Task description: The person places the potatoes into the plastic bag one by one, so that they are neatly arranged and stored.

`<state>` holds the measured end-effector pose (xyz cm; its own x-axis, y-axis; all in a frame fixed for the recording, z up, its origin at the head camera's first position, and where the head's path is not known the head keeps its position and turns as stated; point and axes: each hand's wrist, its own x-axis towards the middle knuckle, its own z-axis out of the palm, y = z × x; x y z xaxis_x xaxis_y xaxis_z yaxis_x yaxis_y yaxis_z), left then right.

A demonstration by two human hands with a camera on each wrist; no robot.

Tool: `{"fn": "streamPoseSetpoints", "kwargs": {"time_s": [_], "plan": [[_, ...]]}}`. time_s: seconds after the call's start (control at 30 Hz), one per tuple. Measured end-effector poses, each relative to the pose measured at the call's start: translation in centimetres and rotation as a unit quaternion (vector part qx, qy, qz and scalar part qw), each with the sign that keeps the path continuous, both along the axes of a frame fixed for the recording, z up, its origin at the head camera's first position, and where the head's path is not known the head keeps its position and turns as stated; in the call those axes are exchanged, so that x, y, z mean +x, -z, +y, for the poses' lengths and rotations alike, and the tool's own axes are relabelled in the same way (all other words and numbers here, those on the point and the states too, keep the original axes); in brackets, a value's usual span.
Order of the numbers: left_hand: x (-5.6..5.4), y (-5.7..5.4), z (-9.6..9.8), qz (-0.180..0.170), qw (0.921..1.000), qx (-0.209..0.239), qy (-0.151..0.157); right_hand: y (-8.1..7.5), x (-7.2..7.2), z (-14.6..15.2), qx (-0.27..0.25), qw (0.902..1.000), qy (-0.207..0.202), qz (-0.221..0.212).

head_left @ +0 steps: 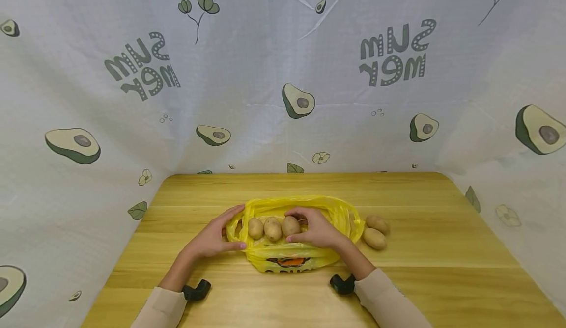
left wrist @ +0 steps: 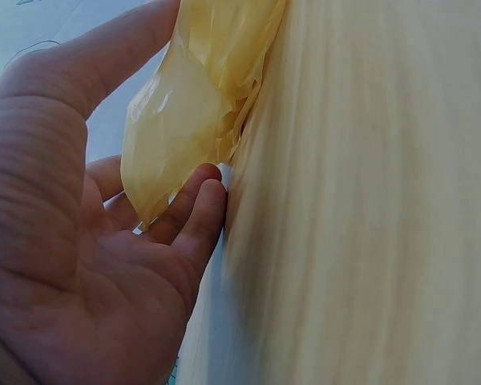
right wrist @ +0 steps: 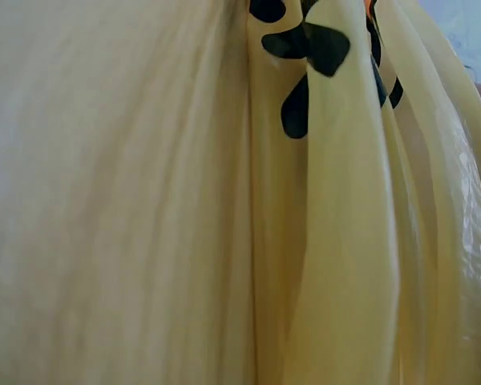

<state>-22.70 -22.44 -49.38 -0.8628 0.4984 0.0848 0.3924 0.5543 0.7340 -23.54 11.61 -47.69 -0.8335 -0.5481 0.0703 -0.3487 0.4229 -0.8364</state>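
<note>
A yellow plastic bag (head_left: 265, 257) with a dark and orange print lies with its mouth spread wide on the table. Inside it, two potatoes (head_left: 272, 229) sit side by side toward the left. My right hand (head_left: 316, 230) grips a third potato (head_left: 290, 226) beside them, thumb on the near side and fingers on the far side. At the bag's left end my left hand (head_left: 214, 234) is spread, its thumb at the near rim and its fingers by the far rim. The left wrist view shows the bag's crumpled end (left wrist: 176, 128) between thumb and fingers. Bag folds (right wrist: 345, 208) hide my right hand in its wrist view.
Two more potatoes (head_left: 374, 238) lie touching on the wooden table (head_left: 442, 249), just right of the bag. A white curtain (head_left: 247, 63) with avocado prints hangs behind the table and at both sides. Dark wrist devices (head_left: 196, 290) sit below both hands.
</note>
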Motion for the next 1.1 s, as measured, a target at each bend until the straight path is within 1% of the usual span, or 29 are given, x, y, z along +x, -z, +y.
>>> {"fn": "streamPoseSetpoints", "kwargs": {"time_s": [0.27,0.4,0.73,0.87,1.1], "plan": [[0.0,-0.1,0.0,0.0,1.0,-0.003,-0.002,0.0,0.0,-0.3,0.024,0.9997,0.002,-0.003],[0.0,0.0,0.0,0.001,1.0,0.0,0.0,0.0,0.1,-0.2,0.028,0.9996,0.003,0.0],[0.1,0.0,0.0,-0.001,1.0,0.005,0.004,0.1,0.1,-0.1,0.014,0.9996,0.011,-0.02],[0.2,-0.1,0.1,-0.004,0.9999,0.009,0.004,-0.1,0.2,0.2,0.013,0.9994,0.022,-0.022],[0.1,-0.1,0.0,0.001,1.0,0.0,0.002,-0.8,0.4,0.8,-0.005,0.9989,0.04,-0.024]]}}
